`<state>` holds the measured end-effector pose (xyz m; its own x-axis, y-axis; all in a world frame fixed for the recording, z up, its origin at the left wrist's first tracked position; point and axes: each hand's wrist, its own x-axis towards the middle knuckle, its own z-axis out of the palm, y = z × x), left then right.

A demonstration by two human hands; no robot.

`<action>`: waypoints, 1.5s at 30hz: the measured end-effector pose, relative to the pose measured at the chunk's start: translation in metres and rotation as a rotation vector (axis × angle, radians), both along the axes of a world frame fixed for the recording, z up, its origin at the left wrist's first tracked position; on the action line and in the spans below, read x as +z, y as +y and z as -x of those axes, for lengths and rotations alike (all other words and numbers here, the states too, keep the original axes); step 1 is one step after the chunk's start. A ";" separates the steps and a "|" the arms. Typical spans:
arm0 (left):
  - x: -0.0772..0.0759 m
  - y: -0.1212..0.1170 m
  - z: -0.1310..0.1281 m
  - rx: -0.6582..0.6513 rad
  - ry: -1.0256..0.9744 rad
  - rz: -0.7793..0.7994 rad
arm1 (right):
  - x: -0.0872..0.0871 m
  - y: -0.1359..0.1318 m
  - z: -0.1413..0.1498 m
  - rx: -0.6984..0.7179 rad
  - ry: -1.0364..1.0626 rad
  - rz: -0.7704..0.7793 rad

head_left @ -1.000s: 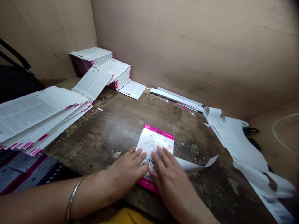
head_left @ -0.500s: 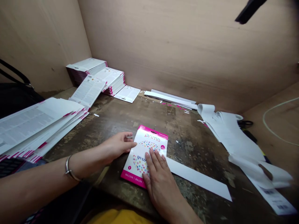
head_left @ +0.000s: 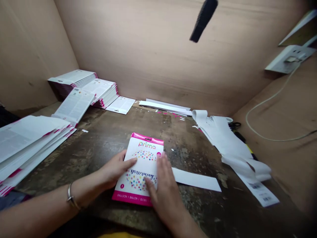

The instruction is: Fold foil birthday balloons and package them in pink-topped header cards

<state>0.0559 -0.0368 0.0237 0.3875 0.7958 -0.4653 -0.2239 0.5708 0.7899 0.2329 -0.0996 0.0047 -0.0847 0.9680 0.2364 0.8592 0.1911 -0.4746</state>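
A white and pink balloon packet (head_left: 143,165) with coloured dots and "prima" lettering is in front of me, above the worn dark table. My left hand (head_left: 118,168) grips its left edge, thumb on the face and fingers behind. At the right edge, my right hand (head_left: 164,185) has its thumb over the front and its fingers straight along the side. Part of the packet's lower right is hidden by that hand. A white paper strip (head_left: 198,179) lies flat on the table, its left end behind the right hand.
Stacks of packets (head_left: 106,91) stand at the back left, and a larger pile (head_left: 32,138) lies nearer on the left. Long curled label strips (head_left: 230,138) run down the right side by scissors (head_left: 234,125). Paper strips (head_left: 164,106) and scraps lie along the back wall.
My left hand has closed on the packet's left edge. The right hand has slid from flat on the face to the right edge. The view has shifted right, showing a wall socket.
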 end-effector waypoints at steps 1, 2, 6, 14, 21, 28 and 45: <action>-0.001 -0.003 0.002 -0.019 -0.069 0.011 | 0.005 0.004 -0.003 -0.079 0.097 0.024; -0.002 -0.006 0.004 -0.040 -0.120 0.016 | 0.010 0.007 -0.006 -0.123 0.199 0.069; -0.005 -0.015 0.006 -0.056 -0.190 -0.010 | 0.029 0.017 -0.007 -0.098 0.412 0.196; 0.001 -0.024 0.003 0.101 -0.176 0.048 | 0.040 0.021 -0.036 -0.234 -0.027 -0.141; -0.002 -0.035 -0.008 0.301 -0.144 0.018 | 0.021 -0.028 0.020 0.238 -0.346 -0.384; -0.001 -0.051 -0.011 0.359 -0.227 -0.044 | 0.002 -0.037 0.032 0.010 -0.348 -0.296; -0.014 -0.055 0.003 0.181 -0.361 -0.053 | 0.040 -0.016 -0.003 0.076 1.565 0.783</action>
